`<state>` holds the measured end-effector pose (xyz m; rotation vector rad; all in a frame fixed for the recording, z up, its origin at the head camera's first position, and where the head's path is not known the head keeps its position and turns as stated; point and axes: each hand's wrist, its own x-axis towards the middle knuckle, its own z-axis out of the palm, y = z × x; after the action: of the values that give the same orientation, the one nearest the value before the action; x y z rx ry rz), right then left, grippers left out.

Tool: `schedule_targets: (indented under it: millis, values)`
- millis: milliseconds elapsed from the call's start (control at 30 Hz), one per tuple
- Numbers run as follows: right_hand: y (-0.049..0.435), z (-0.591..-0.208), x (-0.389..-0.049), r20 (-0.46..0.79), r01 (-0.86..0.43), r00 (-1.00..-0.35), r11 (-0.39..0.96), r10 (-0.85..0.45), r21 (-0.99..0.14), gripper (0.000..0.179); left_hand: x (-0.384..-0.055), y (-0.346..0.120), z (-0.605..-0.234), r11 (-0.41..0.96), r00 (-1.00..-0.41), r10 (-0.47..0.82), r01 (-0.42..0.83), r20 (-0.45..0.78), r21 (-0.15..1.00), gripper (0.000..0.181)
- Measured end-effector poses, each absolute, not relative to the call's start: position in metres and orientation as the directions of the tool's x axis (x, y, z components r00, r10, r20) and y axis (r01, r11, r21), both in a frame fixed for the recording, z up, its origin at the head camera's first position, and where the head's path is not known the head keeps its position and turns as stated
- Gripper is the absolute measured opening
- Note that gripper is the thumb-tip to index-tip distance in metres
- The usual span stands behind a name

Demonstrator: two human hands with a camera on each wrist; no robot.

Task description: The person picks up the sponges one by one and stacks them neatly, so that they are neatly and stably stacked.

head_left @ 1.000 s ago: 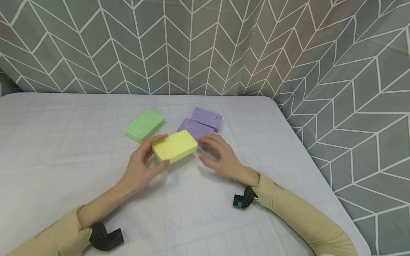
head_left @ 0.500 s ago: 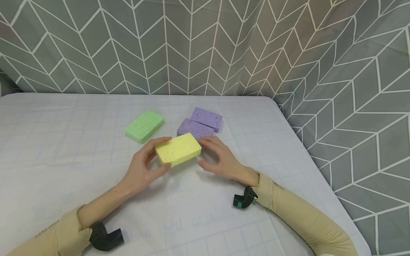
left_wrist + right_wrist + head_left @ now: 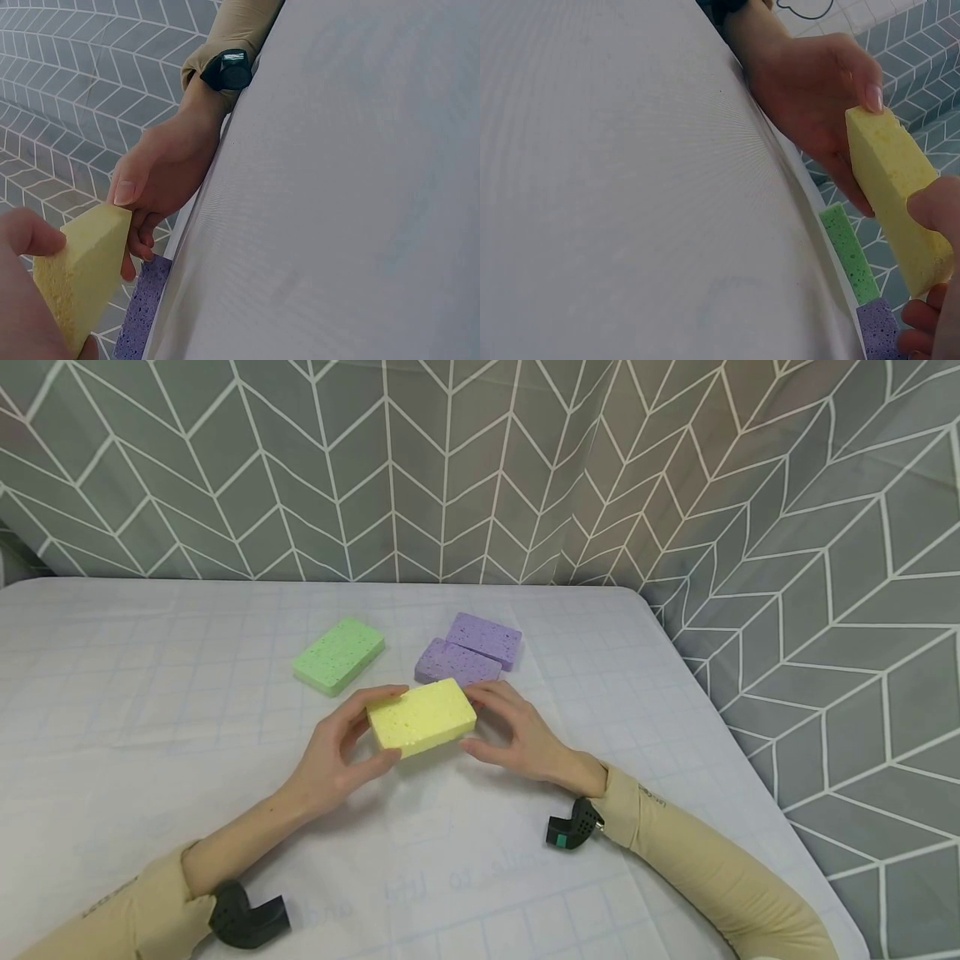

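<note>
My left hand (image 3: 330,747) holds a yellow sponge (image 3: 422,718) by its left end, fingers on the far side and thumb on the near side. The sponge is raised off the table and slightly tilted. At its right end is my right hand (image 3: 517,731), fingers loosely bent, with fingertips by the far right corner and the thumb near the front edge. In the right wrist view the right thumb overlaps the yellow sponge (image 3: 889,180); firm contact cannot be told. Just beyond lie two purple sponges (image 3: 483,639) side by side.
A green sponge (image 3: 339,656) lies flat to the left of the purple ones. White cloth with faint grid lines covers the table (image 3: 150,693). A grey patterned curtain (image 3: 412,468) hangs along the back and right side. Black cameras (image 3: 251,914) sit on both wrists.
The yellow sponge has moved a little right and nearer to me in my left hand, its right end coming up to the right hand. The right hand has barely moved.
</note>
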<state>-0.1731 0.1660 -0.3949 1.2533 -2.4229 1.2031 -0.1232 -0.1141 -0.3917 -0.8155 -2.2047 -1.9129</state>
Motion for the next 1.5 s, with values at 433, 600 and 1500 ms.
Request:
schedule_targets:
  millis: [433,600,1500]
  values:
    - [0.1663,-0.3937,-0.1738,0.461,-0.734,-0.643,0.319,-0.612,-0.600,0.063,-0.1217,-0.1141,-0.3910,0.042,-0.835,0.354,0.464,0.421,0.885,0.063]
    - [0.1662,-0.3936,-0.1733,0.457,-0.730,-0.643,0.312,-0.614,-0.608,0.065,-0.1213,-0.1143,-0.3911,0.022,-0.825,0.367,0.470,0.430,0.882,0.064]
    - [0.1674,-0.3941,-0.1744,0.459,-0.728,-0.620,0.249,-0.637,-0.638,0.071,-0.1213,-0.1144,-0.3924,0.050,-0.796,0.440,0.483,0.415,0.874,0.063]
